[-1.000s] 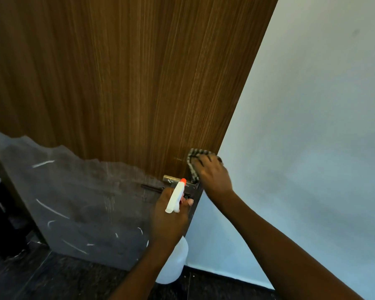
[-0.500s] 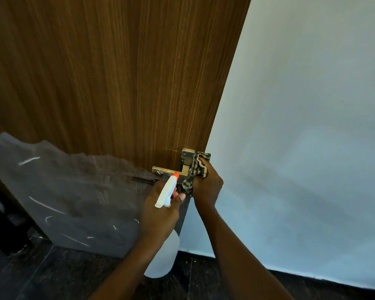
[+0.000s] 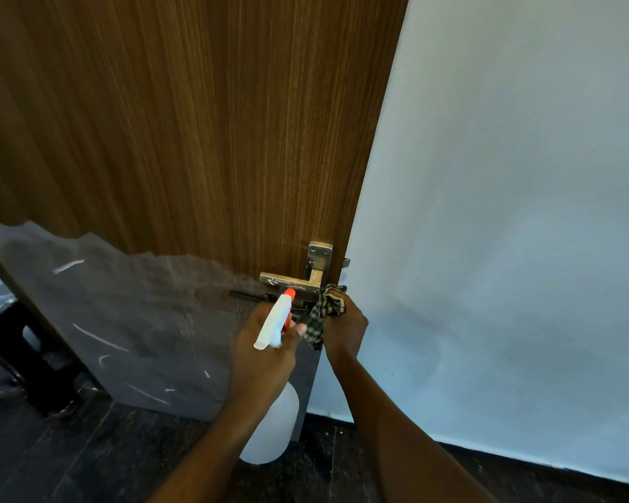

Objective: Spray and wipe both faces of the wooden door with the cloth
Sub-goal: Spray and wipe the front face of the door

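Checked cloth (image 3: 322, 315), bunched in the right hand (image 3: 345, 330), wipes the door (image 3: 197, 121) edge, handle (image 3: 291, 281) just above; left hand (image 3: 262, 357) clutches spray bottle (image 3: 274, 323); firm pressure seems advisable.

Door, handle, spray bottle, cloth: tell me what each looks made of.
The door looks like wood or wood-look veneer, matte, with fine vertical grain. The handle: brushed metal, probably steel, silvery with glints. The spray bottle: translucent white plastic, orange nozzle tip. The cloth: soft woven fabric, checked and crumpled.
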The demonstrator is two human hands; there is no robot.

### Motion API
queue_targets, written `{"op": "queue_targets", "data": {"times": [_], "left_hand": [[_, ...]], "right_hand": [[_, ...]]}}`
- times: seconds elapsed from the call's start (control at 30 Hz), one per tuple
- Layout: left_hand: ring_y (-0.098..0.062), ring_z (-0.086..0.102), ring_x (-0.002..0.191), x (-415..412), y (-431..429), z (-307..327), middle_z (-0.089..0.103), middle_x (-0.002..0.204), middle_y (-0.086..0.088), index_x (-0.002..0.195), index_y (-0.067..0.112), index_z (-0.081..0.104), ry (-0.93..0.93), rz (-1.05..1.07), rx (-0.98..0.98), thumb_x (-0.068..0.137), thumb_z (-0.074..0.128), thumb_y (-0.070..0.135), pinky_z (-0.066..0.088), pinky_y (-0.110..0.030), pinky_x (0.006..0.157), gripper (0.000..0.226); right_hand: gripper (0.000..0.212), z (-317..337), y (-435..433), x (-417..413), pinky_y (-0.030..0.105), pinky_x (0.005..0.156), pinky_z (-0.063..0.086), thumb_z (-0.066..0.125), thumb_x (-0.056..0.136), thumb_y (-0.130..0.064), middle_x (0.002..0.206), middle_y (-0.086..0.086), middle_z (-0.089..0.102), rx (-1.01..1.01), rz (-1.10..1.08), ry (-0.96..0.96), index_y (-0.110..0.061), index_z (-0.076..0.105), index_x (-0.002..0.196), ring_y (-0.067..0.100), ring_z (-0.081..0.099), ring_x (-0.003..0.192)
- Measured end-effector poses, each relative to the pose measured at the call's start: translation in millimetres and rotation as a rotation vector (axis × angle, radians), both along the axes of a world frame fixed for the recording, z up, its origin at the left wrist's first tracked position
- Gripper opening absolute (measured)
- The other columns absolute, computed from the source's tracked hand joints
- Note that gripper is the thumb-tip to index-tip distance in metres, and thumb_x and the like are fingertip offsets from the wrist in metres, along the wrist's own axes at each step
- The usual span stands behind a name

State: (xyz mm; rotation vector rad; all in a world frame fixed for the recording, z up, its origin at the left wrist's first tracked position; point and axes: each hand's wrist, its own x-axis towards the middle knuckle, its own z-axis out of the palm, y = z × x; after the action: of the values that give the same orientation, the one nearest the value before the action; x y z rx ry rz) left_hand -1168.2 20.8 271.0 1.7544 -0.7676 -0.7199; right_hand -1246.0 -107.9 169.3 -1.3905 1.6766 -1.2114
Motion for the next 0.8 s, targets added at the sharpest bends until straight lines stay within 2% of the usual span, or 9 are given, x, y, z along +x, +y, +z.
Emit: {"op": "queue_targets", "data": {"times": [0.07, 0.17, 0.23, 0.3, 0.43, 0.57, 0.67, 0.73, 0.8], "left_hand": [[-0.014, 0.051, 0.096, -3.2, 3.4, -3.2, 0.056, 0.114, -0.001, 0.122, 0.016, 0.050, -0.007, -0.005, -0.009, 0.076, 0.073, 0.030, 0.047, -0.030, 0.087, 0.054], [-0.013, 0.049, 0.096, -6.1, 3.0, -1.2, 0.054, 0.113, 0.000, 0.120, 0.018, 0.048, -0.008, -0.045, -0.029, 0.077, 0.072, 0.029, 0.043, -0.025, 0.082, 0.050], [-0.013, 0.049, 0.097, -7.2, -0.4, 3.4, 0.055, 0.117, -0.001, 0.125, 0.015, 0.048, 0.003, -0.045, -0.048, 0.077, 0.071, 0.030, 0.041, -0.024, 0.082, 0.055], [-0.011, 0.047, 0.096, -10.1, 1.2, 8.7, 0.051, 0.114, 0.003, 0.128, 0.014, 0.047, 0.018, -0.023, -0.045, 0.078, 0.071, 0.030, 0.040, -0.024, 0.083, 0.059], [-0.009, 0.044, 0.098, -14.4, 10.3, 8.2, 0.051, 0.116, 0.004, 0.130, 0.013, 0.046, 0.000, -0.010, -0.065, 0.077, 0.073, 0.028, 0.039, -0.023, 0.085, 0.061], [-0.010, 0.045, 0.095, -11.8, 17.4, 9.3, 0.056, 0.115, -0.003, 0.121, 0.015, 0.049, 0.007, 0.030, -0.081, 0.077, 0.073, 0.025, 0.037, -0.024, 0.084, 0.051], [-0.012, 0.054, 0.085, -7.9, 24.5, 4.6, 0.052, 0.088, 0.012, 0.100, 0.026, 0.045, 0.005, 0.002, -0.083, 0.077, 0.073, 0.026, 0.043, -0.027, 0.083, 0.036], [-0.010, 0.056, 0.079, -3.2, 25.3, -0.5, 0.052, 0.082, 0.017, 0.098, 0.028, 0.048, -0.016, -0.028, -0.088, 0.076, 0.073, 0.027, 0.048, -0.029, 0.084, 0.033], [-0.012, 0.055, 0.084, 1.5, 25.6, -5.1, 0.055, 0.086, 0.013, 0.101, 0.028, 0.049, -0.022, -0.039, -0.094, 0.075, 0.073, 0.030, 0.047, -0.026, 0.080, 0.035]], "right_hand": [[0.022, 11.6, -1.9, -1.8, 0.027, 0.099, 0.052, 0.063, 0.096, -0.011, 0.111, 0.006, 0.072, -0.024, -0.008, -0.042, -0.010, 0.070, 0.117, 0.009, 0.062, 0.093], [0.027, 53.0, -13.4, -3.6, 0.012, 0.088, 0.048, 0.066, 0.091, -0.003, 0.108, 0.002, 0.072, -0.194, 0.010, 0.004, -0.012, 0.071, 0.117, 0.009, 0.064, 0.093], [0.030, 70.3, -19.6, -5.5, 0.022, 0.094, 0.046, 0.068, 0.090, -0.004, 0.111, 0.003, 0.072, -0.270, 0.034, 0.064, -0.012, 0.071, 0.119, 0.012, 0.064, 0.098], [0.030, 64.4, -15.2, -7.1, 0.027, 0.098, 0.047, 0.068, 0.092, -0.007, 0.114, 0.004, 0.072, -0.236, 0.031, 0.068, -0.011, 0.070, 0.121, 0.014, 0.065, 0.102], [0.025, 27.5, -1.2, -2.4, 0.025, 0.097, 0.047, 0.062, 0.097, -0.013, 0.117, 0.007, 0.071, -0.001, -0.085, -0.001, -0.010, 0.068, 0.121, 0.020, 0.067, 0.106], [0.024, 9.3, -4.3, 12.2, 0.038, 0.096, 0.055, 0.058, 0.100, -0.018, 0.121, 0.010, 0.069, 0.231, -0.164, -0.327, -0.009, 0.066, 0.120, 0.024, 0.065, 0.107], [0.029, 5.7, -0.6, 17.6, 0.035, 0.085, 0.058, 0.059, 0.099, -0.020, 0.119, 0.008, 0.069, 0.353, -0.226, -0.765, -0.009, 0.065, 0.126, 0.024, 0.066, 0.106], [0.035, 9.9, 3.4, 22.1, 0.041, 0.093, 0.056, 0.062, 0.098, -0.020, 0.124, 0.010, 0.068, 0.402, -0.222, -1.001, -0.006, 0.061, 0.130, 0.028, 0.065, 0.110], [0.039, 13.3, 8.5, 32.2, 0.046, 0.102, 0.051, 0.060, 0.099, -0.020, 0.129, 0.011, 0.064, 0.446, -0.184, -1.104, -0.006, 0.055, 0.135, 0.031, 0.062, 0.116]]}}
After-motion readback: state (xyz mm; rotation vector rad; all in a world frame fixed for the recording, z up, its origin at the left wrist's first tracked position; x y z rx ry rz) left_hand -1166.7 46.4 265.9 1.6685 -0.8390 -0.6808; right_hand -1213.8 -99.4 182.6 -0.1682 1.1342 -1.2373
